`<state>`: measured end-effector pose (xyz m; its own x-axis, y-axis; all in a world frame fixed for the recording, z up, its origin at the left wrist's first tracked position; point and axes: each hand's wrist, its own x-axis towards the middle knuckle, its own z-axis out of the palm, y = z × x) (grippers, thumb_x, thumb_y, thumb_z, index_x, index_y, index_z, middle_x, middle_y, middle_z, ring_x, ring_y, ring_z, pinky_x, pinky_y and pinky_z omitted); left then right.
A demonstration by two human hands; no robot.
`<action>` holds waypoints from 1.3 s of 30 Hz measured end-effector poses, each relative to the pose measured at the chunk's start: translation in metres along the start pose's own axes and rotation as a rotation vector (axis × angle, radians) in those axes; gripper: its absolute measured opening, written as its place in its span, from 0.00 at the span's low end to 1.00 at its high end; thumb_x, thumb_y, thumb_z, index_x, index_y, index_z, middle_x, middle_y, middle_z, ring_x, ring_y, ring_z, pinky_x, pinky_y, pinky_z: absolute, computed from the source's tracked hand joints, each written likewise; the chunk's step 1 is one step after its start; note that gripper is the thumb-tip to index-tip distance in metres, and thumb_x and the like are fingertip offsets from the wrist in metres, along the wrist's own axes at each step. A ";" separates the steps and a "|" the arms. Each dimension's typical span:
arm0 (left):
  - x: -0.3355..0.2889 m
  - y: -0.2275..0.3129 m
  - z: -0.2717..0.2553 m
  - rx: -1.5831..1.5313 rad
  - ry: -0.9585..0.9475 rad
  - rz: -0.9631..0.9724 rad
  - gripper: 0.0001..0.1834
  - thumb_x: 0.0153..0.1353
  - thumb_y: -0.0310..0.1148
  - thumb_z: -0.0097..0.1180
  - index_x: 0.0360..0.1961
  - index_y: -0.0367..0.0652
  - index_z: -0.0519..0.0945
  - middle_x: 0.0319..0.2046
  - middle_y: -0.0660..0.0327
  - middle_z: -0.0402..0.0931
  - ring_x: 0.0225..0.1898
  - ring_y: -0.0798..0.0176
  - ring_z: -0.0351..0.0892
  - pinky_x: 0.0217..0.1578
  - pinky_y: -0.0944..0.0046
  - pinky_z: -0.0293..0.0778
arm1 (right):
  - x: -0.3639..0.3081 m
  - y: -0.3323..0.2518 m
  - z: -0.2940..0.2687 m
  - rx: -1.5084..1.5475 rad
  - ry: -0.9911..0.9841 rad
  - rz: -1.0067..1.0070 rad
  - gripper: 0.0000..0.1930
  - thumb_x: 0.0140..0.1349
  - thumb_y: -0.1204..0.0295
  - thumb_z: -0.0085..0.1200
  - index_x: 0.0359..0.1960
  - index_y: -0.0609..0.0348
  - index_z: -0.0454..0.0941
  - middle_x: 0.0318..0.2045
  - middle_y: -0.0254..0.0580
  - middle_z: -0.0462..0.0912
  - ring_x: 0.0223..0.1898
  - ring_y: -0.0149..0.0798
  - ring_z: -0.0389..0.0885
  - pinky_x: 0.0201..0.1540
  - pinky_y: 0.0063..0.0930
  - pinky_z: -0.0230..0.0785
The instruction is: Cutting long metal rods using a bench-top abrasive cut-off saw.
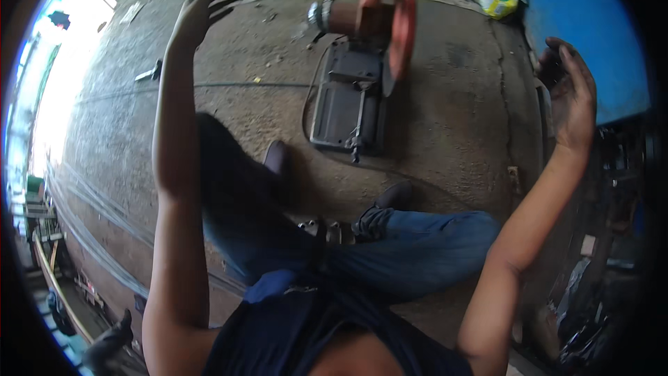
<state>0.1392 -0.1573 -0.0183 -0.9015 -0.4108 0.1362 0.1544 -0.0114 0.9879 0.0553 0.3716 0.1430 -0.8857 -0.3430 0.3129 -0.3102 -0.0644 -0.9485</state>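
Both my arms are raised, one on each side of a chop saw that stands on the floor ahead of my feet. My left hand [202, 14] is up at the far left with its fingers stretched out, holding nothing. At the right, my right hand [572, 97] is lifted beside the blue panel, its fingers apart and slightly bent, with nothing seen in it. The chop saw [351, 108] has a dark flat base, a red guard [403, 28] and a motor at its far end. Neither hand touches it.
A black cable [243, 84] runs left from the saw across the rough floor. Long thin metal rods [104, 223] lie at the left. A yellow plastic bag [497, 0] sits by the blue panel [591, 35] at the far right. Dark clutter [584, 299] fills the lower right.
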 end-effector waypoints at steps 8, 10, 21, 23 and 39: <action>-0.030 0.035 -0.076 0.262 0.370 -0.025 0.20 0.60 0.45 0.55 0.45 0.38 0.75 0.38 0.56 0.78 0.39 0.62 0.80 0.40 0.64 0.74 | -0.086 0.147 0.244 -0.344 -0.873 0.229 0.11 0.58 0.69 0.53 0.33 0.67 0.79 0.26 0.52 0.81 0.29 0.40 0.83 0.34 0.33 0.72; -0.031 0.022 -0.089 0.452 0.390 -0.005 0.21 0.59 0.45 0.56 0.42 0.36 0.78 0.30 0.58 0.80 0.32 0.64 0.82 0.33 0.65 0.75 | -0.118 0.227 0.287 -0.382 -0.967 0.204 0.12 0.55 0.68 0.54 0.34 0.68 0.79 0.30 0.58 0.81 0.34 0.51 0.82 0.38 0.39 0.72; -0.005 -0.045 -0.090 1.084 0.113 -0.112 0.24 0.56 0.43 0.59 0.46 0.33 0.77 0.32 0.52 0.82 0.31 0.61 0.83 0.35 0.60 0.76 | -0.137 0.413 0.419 -0.722 -0.876 0.478 0.13 0.48 0.72 0.50 0.35 0.65 0.78 0.38 0.61 0.79 0.42 0.58 0.79 0.47 0.45 0.72; 0.019 -0.112 -0.103 1.198 -0.168 0.118 0.18 0.55 0.42 0.57 0.37 0.38 0.80 0.24 0.57 0.80 0.23 0.63 0.80 0.28 0.62 0.75 | -0.129 0.428 0.406 -0.687 -0.751 0.469 0.11 0.50 0.69 0.51 0.32 0.62 0.80 0.36 0.59 0.80 0.40 0.55 0.80 0.44 0.43 0.73; -0.012 -0.449 -0.074 1.363 -0.253 0.121 0.20 0.59 0.36 0.53 0.53 0.48 0.72 0.51 0.55 0.69 0.54 0.49 0.68 0.53 0.54 0.67 | -0.164 0.415 0.292 -0.406 -0.758 0.835 0.13 0.56 0.66 0.56 0.33 0.65 0.80 0.28 0.52 0.82 0.33 0.45 0.82 0.38 0.34 0.71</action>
<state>0.1104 -0.2147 -0.4689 -0.9814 -0.1697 0.0900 -0.1438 0.9597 0.2414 0.1724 0.1275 -0.3165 -0.4785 -0.6119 -0.6298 0.0562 0.6944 -0.7174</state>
